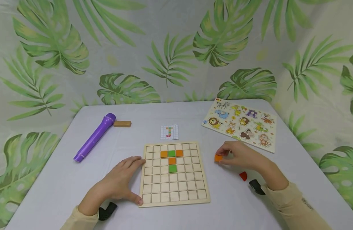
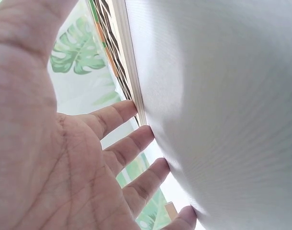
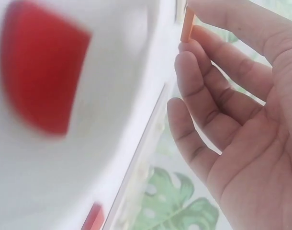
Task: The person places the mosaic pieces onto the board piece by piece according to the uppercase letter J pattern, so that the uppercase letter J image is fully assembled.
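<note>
"What does the right hand [image 1: 236, 155] hold?"

"An orange tile [image 1: 218, 158], pinched between thumb and fingers, near the right side of the board [image 1: 165, 188]."

"And the left hand [image 1: 119, 180]?"

"Spread along the board's left edge, likely steadying it."

"What would help?"

"Probably light pressure there, and the tile level, its sides matched to the board's squares."

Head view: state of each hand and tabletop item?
Gridded wooden board, flat, five tiles on it
Left hand, touching the board
Right hand, pinching an orange square tile
Red quarter-circle tile, lying loose
Pattern card, face up
Animal puzzle board, face up
Purple toy microphone, lying flat
Wooden block, lying flat
</note>
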The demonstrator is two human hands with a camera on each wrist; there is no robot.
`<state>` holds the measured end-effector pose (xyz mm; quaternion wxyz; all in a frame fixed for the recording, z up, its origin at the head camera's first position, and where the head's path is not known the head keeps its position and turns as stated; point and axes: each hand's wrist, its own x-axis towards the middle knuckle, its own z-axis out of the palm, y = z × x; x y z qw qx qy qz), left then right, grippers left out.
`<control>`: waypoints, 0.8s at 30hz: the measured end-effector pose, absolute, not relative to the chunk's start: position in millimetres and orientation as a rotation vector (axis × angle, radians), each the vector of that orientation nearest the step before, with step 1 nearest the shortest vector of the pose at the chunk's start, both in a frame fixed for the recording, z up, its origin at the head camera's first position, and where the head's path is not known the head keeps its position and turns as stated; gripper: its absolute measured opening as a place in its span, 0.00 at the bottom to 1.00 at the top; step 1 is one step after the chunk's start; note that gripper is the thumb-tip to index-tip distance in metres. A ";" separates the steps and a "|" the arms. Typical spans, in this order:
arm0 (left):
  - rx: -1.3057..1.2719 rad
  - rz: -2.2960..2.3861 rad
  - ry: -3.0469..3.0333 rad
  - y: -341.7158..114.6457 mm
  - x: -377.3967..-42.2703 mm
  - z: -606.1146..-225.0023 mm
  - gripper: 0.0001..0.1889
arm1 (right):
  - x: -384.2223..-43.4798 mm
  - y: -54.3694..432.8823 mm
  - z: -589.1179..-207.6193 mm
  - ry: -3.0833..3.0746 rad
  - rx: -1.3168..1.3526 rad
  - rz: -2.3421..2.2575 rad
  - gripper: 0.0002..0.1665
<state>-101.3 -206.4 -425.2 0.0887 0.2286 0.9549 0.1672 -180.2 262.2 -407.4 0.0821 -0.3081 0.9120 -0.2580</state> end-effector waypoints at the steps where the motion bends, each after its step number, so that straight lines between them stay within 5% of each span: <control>1: 0.679 0.498 2.842 -206.5 -101.3 -425.2 0.74 | -180.8 259.1 -407.2 2.715 -0.932 -0.776 0.11; 24: 0.672 0.478 2.836 -205.3 -101.2 -423.0 0.74 | -182.9 182.6 -400.8 2.511 -1.063 -0.770 0.12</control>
